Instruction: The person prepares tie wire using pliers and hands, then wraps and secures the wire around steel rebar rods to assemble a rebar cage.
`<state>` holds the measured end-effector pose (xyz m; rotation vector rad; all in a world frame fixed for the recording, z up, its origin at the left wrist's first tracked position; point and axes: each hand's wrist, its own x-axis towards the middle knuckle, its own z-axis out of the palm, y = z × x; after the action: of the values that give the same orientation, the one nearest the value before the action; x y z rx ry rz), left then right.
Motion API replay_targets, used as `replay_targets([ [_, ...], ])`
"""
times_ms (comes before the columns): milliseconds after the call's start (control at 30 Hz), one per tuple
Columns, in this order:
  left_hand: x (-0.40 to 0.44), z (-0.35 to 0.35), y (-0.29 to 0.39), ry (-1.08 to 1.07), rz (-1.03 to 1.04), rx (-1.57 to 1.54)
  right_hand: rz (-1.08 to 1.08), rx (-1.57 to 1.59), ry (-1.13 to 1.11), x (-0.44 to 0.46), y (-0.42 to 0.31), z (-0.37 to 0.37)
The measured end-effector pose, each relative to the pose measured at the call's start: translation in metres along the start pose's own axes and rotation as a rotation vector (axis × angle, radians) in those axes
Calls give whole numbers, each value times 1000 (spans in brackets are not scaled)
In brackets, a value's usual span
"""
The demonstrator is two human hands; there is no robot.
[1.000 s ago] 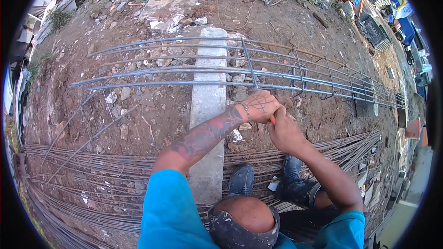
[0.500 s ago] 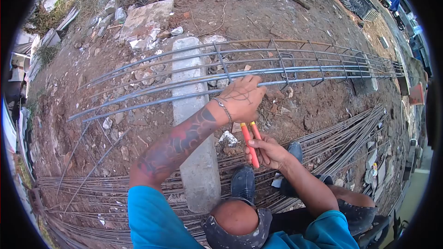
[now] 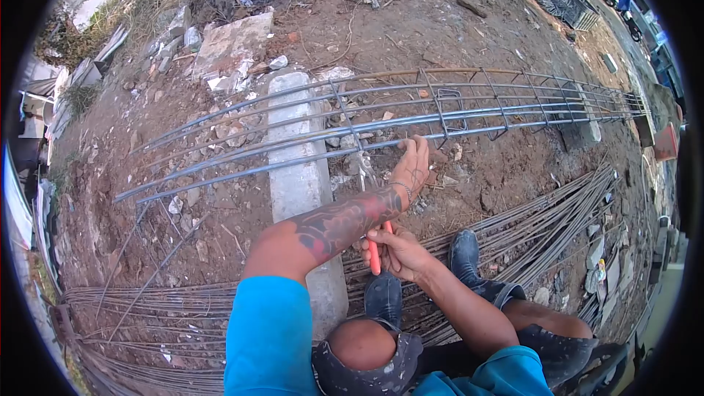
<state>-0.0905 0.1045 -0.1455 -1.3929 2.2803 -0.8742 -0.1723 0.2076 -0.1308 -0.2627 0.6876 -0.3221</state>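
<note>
My left hand (image 3: 412, 170), on the tattooed arm, has its fingers curled over the lowest long steel bar (image 3: 293, 161) of a rebar cage. The thumb side is hidden. In my right hand (image 3: 400, 251) are red-handled pliers (image 3: 375, 257), held low by the handles behind my left forearm. Their metal jaws (image 3: 364, 167) point up, just below the same bar; the forearm covers the middle of the tool. Square wire stirrups (image 3: 442, 114) ring the cage's long bars. A concrete block (image 3: 297, 114) lies across beneath the bars at left.
Loose rebar bundles (image 3: 539, 227) lie on the ground around my boots (image 3: 464, 260). A second block (image 3: 583, 128) sits under the cage's far right end. Rubble and a flat slab (image 3: 233, 40) lie beyond, with a dark crate (image 3: 568, 4) at upper right.
My left hand has shifted right and down, from above the bars to the lowest one. The pliers have moved left, and their jaws now show beyond my forearm.
</note>
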Motion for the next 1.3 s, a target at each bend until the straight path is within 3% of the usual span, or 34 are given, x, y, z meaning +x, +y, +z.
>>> replay_targets([
  [33,-1,-2,3,4,-1,4,3,-11,1,1,-1,-2],
  [100,-5,-9,6,-311,166,-361,20,-4,-11,2,-2,-6],
  [133,-9,-14,4,-317,164,-361,47,7,-23,2,-1,-7],
  [200,-18,-29,-7,-187,120,-632,34,10,-18,1,-1,-5],
  [267,-29,-38,-31,-123,120,-704,28,9,-14,-2,-3,5],
  [333,-45,-38,-61,123,-40,-949,12,-30,50,-8,-12,20],
  [367,-56,-36,-73,122,-47,-945,26,-79,93,-10,-17,24],
  [433,-80,-31,-94,247,-113,-1378,9,-168,81,-13,-24,29],
  [467,-91,-33,-99,251,-120,-1377,-14,-248,73,-14,-27,31],
  [533,-117,-45,-94,286,-497,-1625,-6,-289,108,-15,-35,38],
  [567,-128,-40,-73,272,-793,-1741,5,-503,174,-18,-40,47],
  [600,-126,-38,-64,278,-795,-1737,11,-720,235,-19,-43,52],
  [633,-120,-40,-52,42,-994,-2027,-54,-925,256,-14,-40,45],
  [667,-114,-41,-42,-226,-1197,-2297,-47,-932,248,-13,-37,42],
  [733,-88,-28,-41,-458,-1181,-2538,-208,-1669,547,-14,-33,39],
  [800,-53,-17,2,-244,-1514,-2281,-238,-1707,534,-15,-36,35],
  [833,-48,-20,-1,-315,-1470,-2087,-228,-1758,563,-16,-35,37],
  [867,-47,-12,5,-312,-1466,-2088,-223,-1806,597,-16,-35,40],
  [933,-48,-1,3,-347,-1594,-2067,-289,-1721,549,-20,-29,52],
  [967,-59,6,5,-327,-1500,-2376,-336,-1629,497,-24,-21,53],
  [1000,-69,2,-5,-340,-1501,-2364,-334,-1616,495,-23,-13,50],
  [1067,-82,1,-18,-330,-1486,-2847,-43,-355,371,-18,3,42],
  [1100,-85,9,-13,-321,-1381,-2945,39,-175,251,-16,3,41],
  [1133,-90,13,-3,-333,-1393,-2941,48,-168,253,-19,2,39],
  [1200,-87,16,-1,-86,-1239,-3321,83,-623,268,-19,-15,36],
  [1233,-85,9,0,-15,-1307,-3317,63,-867,361,-21,-22,35],
  [1267,-84,2,1,-18,-1320,-3318,72,-866,361,-26,-26,33],
  [1300,-78,-3,-2,-41,-1430,-3182,-23,-1248,481,-30,-34,31],
])
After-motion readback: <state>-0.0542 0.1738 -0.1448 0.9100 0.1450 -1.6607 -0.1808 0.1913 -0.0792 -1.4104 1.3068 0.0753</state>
